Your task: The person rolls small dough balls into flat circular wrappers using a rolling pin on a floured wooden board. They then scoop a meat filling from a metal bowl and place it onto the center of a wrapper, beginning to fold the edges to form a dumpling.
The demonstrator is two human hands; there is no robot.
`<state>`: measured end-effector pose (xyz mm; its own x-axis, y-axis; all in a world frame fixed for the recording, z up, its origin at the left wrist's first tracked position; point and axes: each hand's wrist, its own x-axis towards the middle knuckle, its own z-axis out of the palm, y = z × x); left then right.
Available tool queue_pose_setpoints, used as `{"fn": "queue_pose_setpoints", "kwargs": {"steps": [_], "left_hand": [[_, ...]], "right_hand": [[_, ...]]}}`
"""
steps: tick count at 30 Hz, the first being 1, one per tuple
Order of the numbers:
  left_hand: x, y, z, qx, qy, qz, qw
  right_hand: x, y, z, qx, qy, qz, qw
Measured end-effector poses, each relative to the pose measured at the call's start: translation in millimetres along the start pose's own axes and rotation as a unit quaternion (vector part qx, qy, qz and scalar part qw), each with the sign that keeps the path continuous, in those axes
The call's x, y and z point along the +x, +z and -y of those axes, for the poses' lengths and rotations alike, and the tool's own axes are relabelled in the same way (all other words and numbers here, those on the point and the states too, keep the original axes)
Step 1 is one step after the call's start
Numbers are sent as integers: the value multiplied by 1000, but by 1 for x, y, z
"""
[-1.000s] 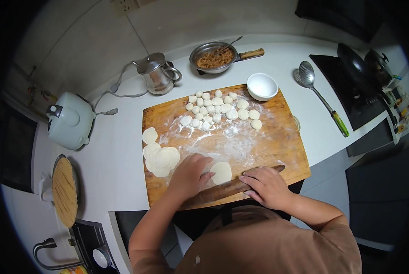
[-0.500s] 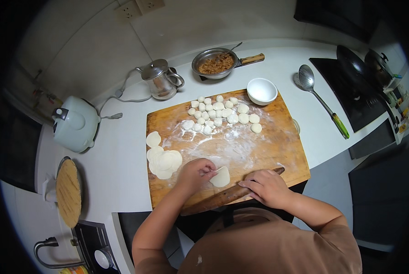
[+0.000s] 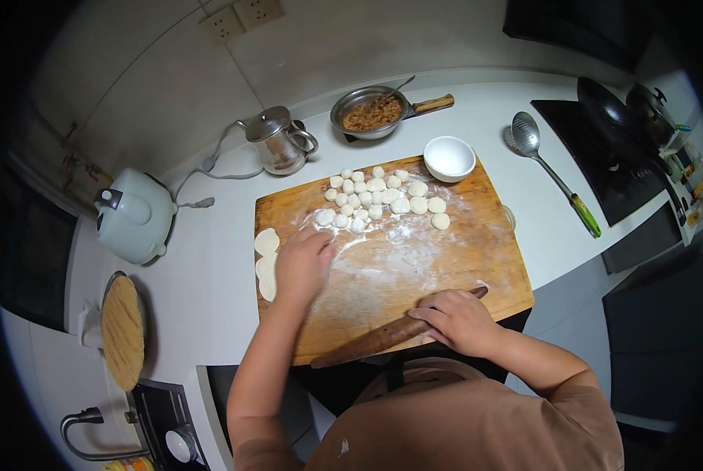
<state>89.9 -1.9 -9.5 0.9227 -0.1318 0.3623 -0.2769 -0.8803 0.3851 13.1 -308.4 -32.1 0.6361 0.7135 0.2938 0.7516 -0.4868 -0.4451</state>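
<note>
My right hand is closed around the right part of a dark wooden rolling pin, which lies slantwise along the near edge of the floured cutting board. Over the board's left side is my left hand, its fingers stretched toward the dough pieces and nothing seen in them. Rolled dough wrappers lie at the left edge of the board; my left hand and forearm hide part of that pile. Several small dough pieces, some round and some flattened, are grouped on the far half among loose flour.
A white bowl stands on the board's far right corner. Behind are a pan of brown filling and a metal kettle. A slotted spoon lies right, beside the dark stove. Left are a pale green appliance and a round tray.
My left hand has moved away from the wrapper near the rolling pin, up and left. That wrapper no longer shows at its former spot. My right hand stays on the pin.
</note>
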Motion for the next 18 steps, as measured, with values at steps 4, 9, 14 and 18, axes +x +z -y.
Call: {"fn": "queue_pose_setpoints", "kwargs": {"steps": [4, 9, 14, 18], "left_hand": [[26, 30, -16, 62, -26, 50, 996], [36, 43, -18, 79, -14, 17, 997], [47, 50, -13, 20, -6, 29, 999], [58, 57, -27, 26, 34, 71, 997]], "right_hand": [[0, 2, 0, 5, 2, 1, 1000], [-1, 3, 0, 9, 3, -7, 1000], [-2, 4, 0, 7, 7, -15, 1000], [-1, 3, -1, 11, 0, -13, 1000]]}}
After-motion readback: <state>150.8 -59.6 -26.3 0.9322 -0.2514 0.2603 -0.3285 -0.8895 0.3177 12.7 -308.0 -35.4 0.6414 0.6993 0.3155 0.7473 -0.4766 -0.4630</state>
